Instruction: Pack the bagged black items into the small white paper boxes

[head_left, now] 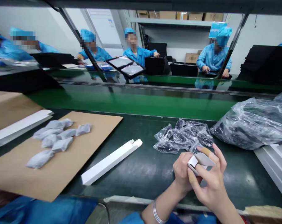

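My left hand (183,170) is wrapped round a narrow white carton (205,160), whose end with raised flaps faces up toward me. The fingers of my right hand (212,179) are on the same end, with the thumb at its near edge and a finger at the flaps. Most of the carton's length is hidden by my hands. Just beyond them lies a pile of dark items in clear plastic bags (184,137); their kind is hard to make out. To the left, a long white carton (111,163) lies on the dark green table.
Several small white packets (59,144) lie on a cardboard sheet (85,133) at left. A large clear bag (252,124) of dark items and flat white cartons (277,168) are at right. Beyond runs a green belt (131,101), with co-workers in blue behind it.
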Demonstrator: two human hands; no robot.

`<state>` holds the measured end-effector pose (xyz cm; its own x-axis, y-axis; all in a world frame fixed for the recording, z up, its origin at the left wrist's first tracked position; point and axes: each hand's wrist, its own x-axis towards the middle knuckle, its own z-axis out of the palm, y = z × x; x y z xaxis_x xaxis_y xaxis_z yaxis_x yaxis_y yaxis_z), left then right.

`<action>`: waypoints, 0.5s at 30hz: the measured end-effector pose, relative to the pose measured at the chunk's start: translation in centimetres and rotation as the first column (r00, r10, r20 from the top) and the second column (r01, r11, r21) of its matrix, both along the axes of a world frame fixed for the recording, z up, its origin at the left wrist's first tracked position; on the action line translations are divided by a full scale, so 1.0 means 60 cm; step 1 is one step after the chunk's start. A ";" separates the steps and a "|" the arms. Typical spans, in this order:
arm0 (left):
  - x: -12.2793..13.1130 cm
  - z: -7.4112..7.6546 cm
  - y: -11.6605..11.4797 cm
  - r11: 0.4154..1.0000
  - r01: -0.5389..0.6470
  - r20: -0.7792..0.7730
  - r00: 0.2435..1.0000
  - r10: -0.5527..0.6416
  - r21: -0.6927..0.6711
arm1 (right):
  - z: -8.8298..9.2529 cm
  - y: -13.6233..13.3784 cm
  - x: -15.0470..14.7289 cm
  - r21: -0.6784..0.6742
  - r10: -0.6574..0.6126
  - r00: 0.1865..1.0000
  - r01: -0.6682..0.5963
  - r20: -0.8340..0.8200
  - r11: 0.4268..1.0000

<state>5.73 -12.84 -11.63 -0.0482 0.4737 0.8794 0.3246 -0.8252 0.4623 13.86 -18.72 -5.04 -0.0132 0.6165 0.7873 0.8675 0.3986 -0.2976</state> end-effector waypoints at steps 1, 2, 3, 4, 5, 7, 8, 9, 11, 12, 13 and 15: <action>0.000 0.000 0.000 1.000 0.016 -0.012 1.000 -0.016 0.010 | -0.001 0.000 0.000 0.007 0.002 1.000 -0.002 0.020 1.000; 0.001 0.001 0.000 1.000 0.027 -0.020 0.999 -0.027 0.009 | -0.001 -0.002 0.002 0.049 -0.001 0.999 -0.001 0.044 0.999; 0.002 0.001 0.000 0.999 0.037 -0.026 0.999 -0.037 0.002 | -0.002 -0.006 0.005 0.109 -0.004 0.998 -0.002 0.059 0.994; 0.002 0.000 0.001 0.999 0.045 -0.027 0.999 -0.045 -0.011 | -0.002 -0.010 0.009 0.168 -0.014 0.999 0.007 0.038 0.986; 0.003 -0.001 0.002 0.999 0.047 -0.011 0.999 -0.047 -0.027 | 0.000 -0.015 0.013 0.223 -0.020 0.999 0.025 -0.025 0.974; 0.005 -0.006 0.004 0.998 0.052 0.059 0.997 -0.050 -0.044 | 0.006 -0.022 0.024 0.256 -0.020 0.980 0.071 -0.198 0.964; 0.005 -0.008 0.005 0.997 0.065 0.090 0.994 -0.061 -0.037 | 0.011 -0.024 0.029 0.212 -0.023 0.961 0.084 -0.275 0.974; 0.005 -0.010 0.006 0.996 0.084 0.106 0.991 -0.082 -0.018 | 0.017 -0.024 0.034 0.127 -0.031 0.946 0.075 -0.323 0.989; 0.003 -0.011 0.008 0.993 0.119 0.084 0.989 -0.120 0.018 | 0.031 -0.018 0.042 -0.053 -0.008 0.937 -0.012 -0.349 0.999; 0.003 -0.010 0.008 0.991 0.130 0.058 0.990 -0.132 0.029 | 0.037 -0.015 0.044 -0.134 0.015 0.931 -0.068 -0.364 0.989; 0.002 -0.008 0.009 0.991 0.132 0.040 0.990 -0.133 0.033 | 0.043 -0.011 0.045 -0.189 0.041 0.921 -0.123 -0.387 0.974; 0.001 -0.005 0.009 0.992 0.120 0.039 0.992 -0.121 0.037 | 0.050 -0.007 0.043 -0.234 0.105 0.899 -0.221 -0.426 0.947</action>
<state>5.80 -12.31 -11.91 -0.0292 0.4477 0.8937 0.2031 -0.8728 0.4439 16.46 -19.12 -2.06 0.1502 0.8220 0.5493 0.5785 0.3775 -0.7231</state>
